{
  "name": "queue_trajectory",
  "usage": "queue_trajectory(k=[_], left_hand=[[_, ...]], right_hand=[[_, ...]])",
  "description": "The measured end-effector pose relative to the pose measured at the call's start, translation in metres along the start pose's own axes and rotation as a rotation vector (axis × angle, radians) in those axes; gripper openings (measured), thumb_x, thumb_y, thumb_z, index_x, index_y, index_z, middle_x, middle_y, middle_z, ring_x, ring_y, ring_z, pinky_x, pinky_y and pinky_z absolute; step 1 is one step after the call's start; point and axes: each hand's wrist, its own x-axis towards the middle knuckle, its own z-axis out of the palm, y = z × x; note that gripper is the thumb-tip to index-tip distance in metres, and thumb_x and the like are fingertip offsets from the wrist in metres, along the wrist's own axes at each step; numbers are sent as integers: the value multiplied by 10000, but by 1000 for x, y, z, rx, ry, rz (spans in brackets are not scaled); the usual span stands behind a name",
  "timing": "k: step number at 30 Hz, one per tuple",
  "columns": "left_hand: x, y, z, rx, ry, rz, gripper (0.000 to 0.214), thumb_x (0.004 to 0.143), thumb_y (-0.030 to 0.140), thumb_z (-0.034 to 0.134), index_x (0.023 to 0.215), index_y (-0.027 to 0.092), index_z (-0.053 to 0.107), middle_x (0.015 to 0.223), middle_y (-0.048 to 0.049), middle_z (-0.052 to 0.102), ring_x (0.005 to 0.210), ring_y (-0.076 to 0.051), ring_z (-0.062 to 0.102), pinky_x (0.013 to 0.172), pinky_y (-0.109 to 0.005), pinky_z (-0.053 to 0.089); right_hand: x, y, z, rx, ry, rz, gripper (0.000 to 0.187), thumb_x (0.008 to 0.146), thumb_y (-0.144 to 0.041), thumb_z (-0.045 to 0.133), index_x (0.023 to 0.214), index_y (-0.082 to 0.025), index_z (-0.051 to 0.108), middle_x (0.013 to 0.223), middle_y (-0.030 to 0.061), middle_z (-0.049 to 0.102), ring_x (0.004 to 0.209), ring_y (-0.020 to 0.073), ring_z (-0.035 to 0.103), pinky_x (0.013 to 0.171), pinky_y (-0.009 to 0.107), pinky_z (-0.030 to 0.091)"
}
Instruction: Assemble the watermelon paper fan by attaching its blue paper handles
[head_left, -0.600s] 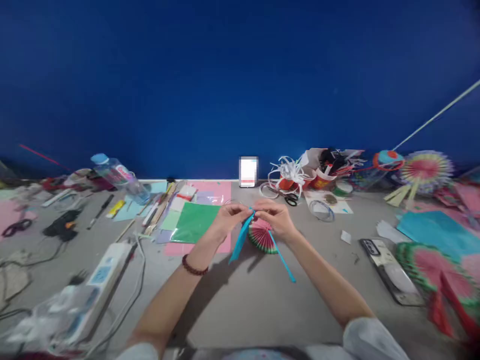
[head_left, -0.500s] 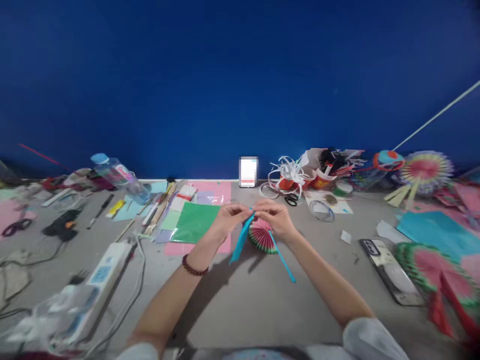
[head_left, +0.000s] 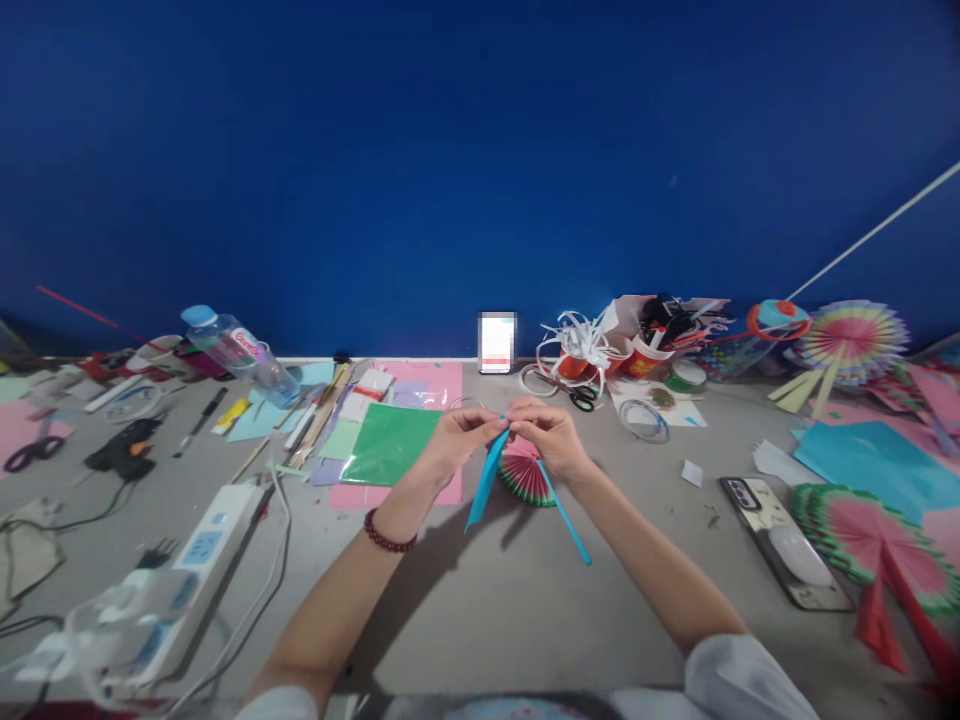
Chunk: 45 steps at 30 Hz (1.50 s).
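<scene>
Between my two hands is a strip of blue paper (head_left: 487, 484), its wider end hanging down toward me. My left hand (head_left: 461, 440) pinches its upper end between thumb and fingers. Fingertips of my right hand (head_left: 551, 437) press on the same upper end, close against the left ones. Just below the hands sits a pleated pink paper fan (head_left: 528, 475) with a green edge, partly covered by my right hand. A thin rolled blue paper stick (head_left: 566, 515) slants down from beside the fan toward the lower right.
Left are a green sheet (head_left: 394, 445), a power strip (head_left: 199, 560), a glue gun (head_left: 124, 450) and a plastic bottle (head_left: 244, 355). At the back stand a lit phone (head_left: 497, 343) and red cups (head_left: 646, 358). Right lie a phone (head_left: 780, 545) and a watermelon-coloured fan (head_left: 870, 540).
The hanging end of the blue paper strip has swung slightly to the right and down. Both hands keep nearly the same place and pinch.
</scene>
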Motion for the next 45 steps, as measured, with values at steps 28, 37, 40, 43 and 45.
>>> queue_trajectory(k=[28,37,40,43,45], left_hand=[[5,-12,-4,355,-30,-10,308,701,435,730,675,129,732,651,-57,702,595,-140,610,578,-234,463],[5,-10,-4,154,-25,-150,372,597,478,808,706,128,745,643,-67,701,608,-155,634,642,-282,509],[3,-9,-3,152,-28,-133,343,619,464,800,679,131,740,634,-60,702,594,-143,626,634,-269,500],[1,-8,-1,158,-32,-123,331,639,455,788,683,131,740,635,-59,703,598,-143,626,633,-266,497],[1,-7,0,157,-40,-127,332,644,453,785,697,128,742,642,-61,704,602,-144,628,637,-266,499]], right_hand=[[5,-21,-4,-570,48,144,199,804,-368,565,736,-181,576,668,-16,555,540,100,490,537,240,412],[4,-27,-5,-402,87,177,270,760,-438,657,760,-174,602,664,-14,557,522,98,522,516,236,423],[4,-29,-5,-347,60,230,299,743,-443,679,857,-168,650,717,0,600,552,98,535,524,232,436],[3,-31,-5,-361,-23,289,292,727,-432,696,827,-158,681,709,7,626,547,95,533,531,235,435],[3,-31,-5,-370,-28,300,282,714,-434,699,728,-154,670,642,-2,609,523,93,518,526,238,421]])
